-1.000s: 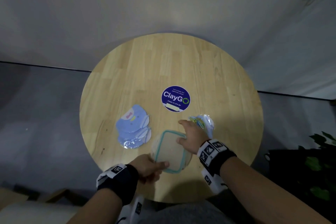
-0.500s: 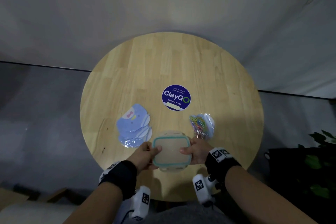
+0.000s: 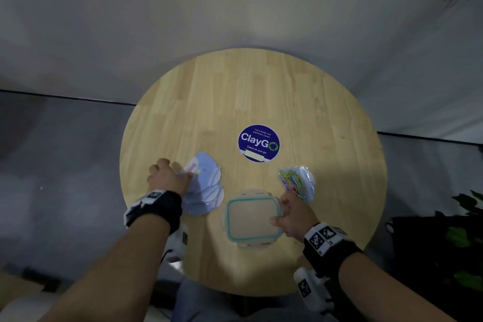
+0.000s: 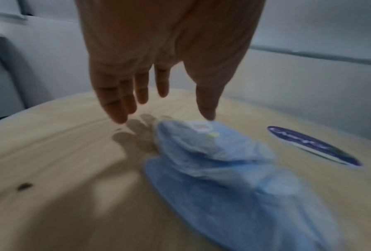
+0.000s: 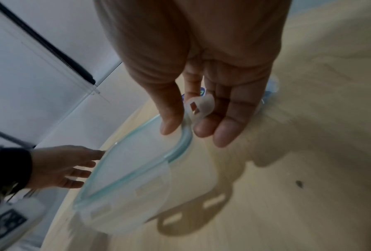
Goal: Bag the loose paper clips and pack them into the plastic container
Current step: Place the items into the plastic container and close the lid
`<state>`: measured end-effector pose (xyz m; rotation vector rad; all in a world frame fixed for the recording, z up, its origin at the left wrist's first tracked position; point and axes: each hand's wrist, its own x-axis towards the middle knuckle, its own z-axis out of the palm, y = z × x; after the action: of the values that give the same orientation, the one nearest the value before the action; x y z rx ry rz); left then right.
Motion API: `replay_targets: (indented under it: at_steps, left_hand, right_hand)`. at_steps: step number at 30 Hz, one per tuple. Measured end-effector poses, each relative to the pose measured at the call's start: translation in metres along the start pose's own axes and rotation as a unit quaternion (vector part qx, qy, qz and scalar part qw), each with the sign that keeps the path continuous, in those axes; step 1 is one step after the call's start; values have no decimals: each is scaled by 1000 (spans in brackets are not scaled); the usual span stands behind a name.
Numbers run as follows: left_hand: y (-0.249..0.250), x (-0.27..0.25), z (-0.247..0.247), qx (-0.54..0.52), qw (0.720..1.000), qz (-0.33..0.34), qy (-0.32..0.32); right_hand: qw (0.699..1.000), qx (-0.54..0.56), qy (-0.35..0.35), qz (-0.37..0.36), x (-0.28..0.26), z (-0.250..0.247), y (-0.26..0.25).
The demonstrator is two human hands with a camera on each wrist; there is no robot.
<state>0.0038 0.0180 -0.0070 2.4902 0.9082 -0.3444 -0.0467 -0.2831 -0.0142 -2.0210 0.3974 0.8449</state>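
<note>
While thin blue bags (image 3: 203, 188) crinkle, hands flank the rounded translucent container (image 3: 252, 218).

— Where's the left hand (image 3: 167, 178)?

— Stretched forward on a straight forearm, fingers (image 4: 115, 105) extended and loosely spread, tips pointing down, thumb apart from them. Black band on the wrist.

— And the right hand (image 3: 292, 213)?

— Nearer the body, wrist bent inward, thumb (image 5: 169, 110) and fingers pinching something thin between them. Same black band.
</note>
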Motion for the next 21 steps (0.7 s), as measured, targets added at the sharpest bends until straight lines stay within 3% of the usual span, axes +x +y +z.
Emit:
replay_targets:
  at_steps: [2, 5, 10, 15, 21]
  left_hand:
    - [2, 8, 0, 108, 991, -56, -58]
    - [5, 6, 10, 160, 978, -36, -125]
    - [3, 0, 27, 30, 988, -76, -130]
    - [4, -11, 17, 34, 986, -42, -161]
    - [1, -18, -10, -32, 990, 51, -125]
  right_hand:
    - [999, -21, 31, -8, 0, 2, 0]
    - [997, -53, 51, -14, -2, 5, -2]
    - [998, -37, 43, 2, -3, 3, -6]
    - [999, 28, 25, -34, -10, -7, -14]
    - [974, 199, -102, -32, -22, -38, -33]
